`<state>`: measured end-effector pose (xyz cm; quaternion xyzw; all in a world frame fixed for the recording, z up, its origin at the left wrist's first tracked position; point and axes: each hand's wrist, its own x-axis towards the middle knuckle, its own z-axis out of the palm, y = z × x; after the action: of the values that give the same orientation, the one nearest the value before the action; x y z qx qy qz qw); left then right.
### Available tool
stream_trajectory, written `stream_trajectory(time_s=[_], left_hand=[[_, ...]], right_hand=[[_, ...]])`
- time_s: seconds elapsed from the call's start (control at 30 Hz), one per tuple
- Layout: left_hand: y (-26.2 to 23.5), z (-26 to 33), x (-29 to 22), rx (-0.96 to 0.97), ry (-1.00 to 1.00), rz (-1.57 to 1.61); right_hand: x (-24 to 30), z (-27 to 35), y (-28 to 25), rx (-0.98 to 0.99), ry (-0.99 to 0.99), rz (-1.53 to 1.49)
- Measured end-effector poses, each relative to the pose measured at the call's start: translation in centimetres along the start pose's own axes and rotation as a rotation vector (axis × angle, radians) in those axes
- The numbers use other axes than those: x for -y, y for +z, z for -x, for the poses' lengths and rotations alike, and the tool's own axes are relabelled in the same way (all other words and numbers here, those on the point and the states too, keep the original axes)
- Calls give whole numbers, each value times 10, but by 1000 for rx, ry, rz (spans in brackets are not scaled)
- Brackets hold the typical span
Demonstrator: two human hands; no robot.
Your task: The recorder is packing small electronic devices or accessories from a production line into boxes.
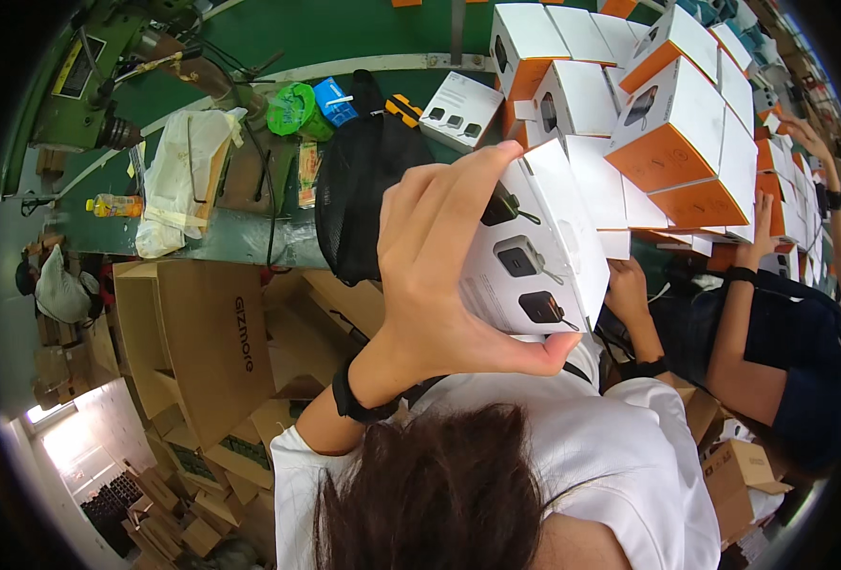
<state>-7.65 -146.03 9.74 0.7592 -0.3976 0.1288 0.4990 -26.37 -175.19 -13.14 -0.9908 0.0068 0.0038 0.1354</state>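
Observation:
My left hand [430,256] is raised in the middle of the view, fingers and thumb spread around a white carton [506,275]. The carton is tilted, with pictures of small dark and grey devices with wrist loops on the side facing me. Beyond it, to the right, my right hand [628,288] is low by the table edge, below stacked white-and-orange boxes [679,142]. Its fingers are partly hidden, and what they touch, if anything, does not show. Another white carton [460,109] with device pictures lies on the table behind my left hand.
A co-worker in dark clothing [772,351] stands at the right, a hand [761,233] by the boxes. On the green table [344,43] are a black mesh bag [354,180], green cup [297,112], drink bottle [116,205] and green machine [88,85]. Cardboard cartons [197,342] stand below.

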Motion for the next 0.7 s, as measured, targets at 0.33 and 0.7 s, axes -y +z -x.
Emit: stream_trajectory(time_s=[0.33,0.7], left_hand=[[4,-10,-7,-39,71,-77],[18,-20,-19,-133,122,-187]], right_hand=[[32,-3,-12,-413,-58,104],[168,-48,-203,62,-33,-1645]])
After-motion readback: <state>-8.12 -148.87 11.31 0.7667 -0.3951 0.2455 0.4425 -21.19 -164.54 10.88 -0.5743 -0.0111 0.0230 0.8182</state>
